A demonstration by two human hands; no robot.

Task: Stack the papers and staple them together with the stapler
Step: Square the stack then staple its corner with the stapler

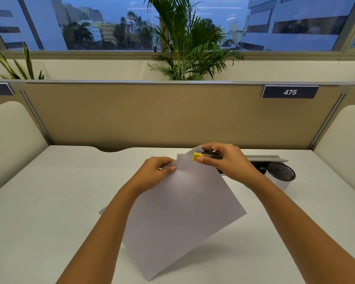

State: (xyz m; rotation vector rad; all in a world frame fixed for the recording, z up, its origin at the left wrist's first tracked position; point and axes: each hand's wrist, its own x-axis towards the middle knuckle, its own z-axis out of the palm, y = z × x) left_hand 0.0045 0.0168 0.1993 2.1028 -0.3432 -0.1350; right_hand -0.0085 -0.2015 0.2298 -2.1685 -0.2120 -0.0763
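The stack of plain white paper sheets (178,218) is held tilted above the white tabletop (49,201), turned like a diamond so that one corner points up and away and the opposite corner hangs low near the bottom of the view. Its face is blank and smooth, greyish in the shade, and it throws a soft shadow on the tabletop beneath; a second sheet edge peeks out at the left behind the forearm. The left hand (158,171) pinches the upper left edge of the stack, thumb on top and fingers (162,160) curled behind it — closed on the paper. The right hand (223,162) grips a small stapler with a yellow end and a dark, shiny metal body (207,155), thumb beneath and fingers wrapped over the top, with the stapler's mouth set at the stack's top corner. Whether the paper corner sits fully inside the mouth cannot be told.

Just right of that hand a black wire-mesh cup (281,172) stands on the tabletop, beside a grey cable hatch (264,158) with its flap raised. Beige fabric partition panels (152,115) enclose the tabletop on three sides, and a dark label reading 475 (290,92) hangs on the back one. Behind it a green palm plant (191,44) rises before a wide window (90,23) showing buildings and trees in dusky blue light.
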